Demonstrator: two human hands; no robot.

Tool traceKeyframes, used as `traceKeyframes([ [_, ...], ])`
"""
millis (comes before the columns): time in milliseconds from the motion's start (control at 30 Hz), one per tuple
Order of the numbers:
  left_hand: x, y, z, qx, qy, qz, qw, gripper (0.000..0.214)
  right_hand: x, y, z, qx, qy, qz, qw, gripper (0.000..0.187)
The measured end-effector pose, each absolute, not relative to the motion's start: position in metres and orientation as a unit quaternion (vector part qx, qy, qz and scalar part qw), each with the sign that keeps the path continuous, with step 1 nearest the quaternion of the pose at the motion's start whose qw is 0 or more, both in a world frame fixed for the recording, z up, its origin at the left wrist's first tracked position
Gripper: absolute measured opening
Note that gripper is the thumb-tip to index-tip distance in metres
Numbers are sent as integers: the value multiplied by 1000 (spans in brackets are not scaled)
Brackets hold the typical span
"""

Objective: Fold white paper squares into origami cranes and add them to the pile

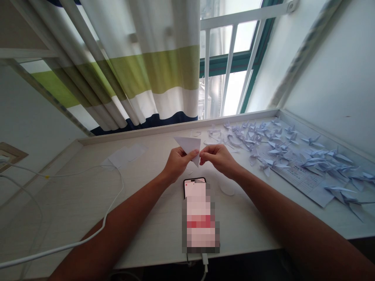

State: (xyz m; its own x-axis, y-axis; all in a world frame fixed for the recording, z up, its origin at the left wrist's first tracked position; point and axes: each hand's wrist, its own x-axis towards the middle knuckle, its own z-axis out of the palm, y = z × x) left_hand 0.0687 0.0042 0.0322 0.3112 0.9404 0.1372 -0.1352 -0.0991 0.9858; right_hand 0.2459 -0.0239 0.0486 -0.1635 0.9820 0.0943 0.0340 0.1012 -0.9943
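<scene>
A white sheet of paper folded into a triangle (189, 145) is held up above the desk, in the middle of the view. My left hand (178, 162) grips it from the left, the thumb pressed flat on its face. On the other side my right hand (215, 155) has thumb and index finger pinched together at the paper's right edge; whether a bit of the paper is between those fingertips is hard to see. Below the hands lies a phone (200, 214), its screen lit and blurred out.
Many folded paper cranes (258, 134) cover the desk's right side, some on a printed sheet (301, 181). Loose white paper (120, 156) lies at left. A white cable (121, 183) crosses over my left forearm. Behind the desk (140, 226) hang curtains (152, 70) beside a barred window.
</scene>
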Motion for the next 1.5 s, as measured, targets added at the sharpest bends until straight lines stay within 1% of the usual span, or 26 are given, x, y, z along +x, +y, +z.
traceKeyframes([
  [133,69,4,33,556,343,454,606,38,246,-24,49,-447,-575,496,473,13],
  [367,69,3,37,544,349,457,611,41,247,-25,50,-446,-581,485,479,14],
  [667,66,2,40,542,326,444,634,34,246,-25,50,-451,-574,477,490,13],
  [800,66,2,39,564,336,444,610,29,246,-25,49,-446,-573,479,494,13],
  [933,67,4,35,571,356,459,580,29,247,-25,49,-440,-580,488,482,13],
  [1167,65,6,33,577,354,458,576,30,248,-26,51,-416,-580,519,471,13],
  [1367,67,4,35,589,344,449,577,29,248,-27,53,-443,-618,460,458,17],
  [1500,72,1,29,567,334,484,577,27,242,-27,49,-443,-598,452,492,18],
])
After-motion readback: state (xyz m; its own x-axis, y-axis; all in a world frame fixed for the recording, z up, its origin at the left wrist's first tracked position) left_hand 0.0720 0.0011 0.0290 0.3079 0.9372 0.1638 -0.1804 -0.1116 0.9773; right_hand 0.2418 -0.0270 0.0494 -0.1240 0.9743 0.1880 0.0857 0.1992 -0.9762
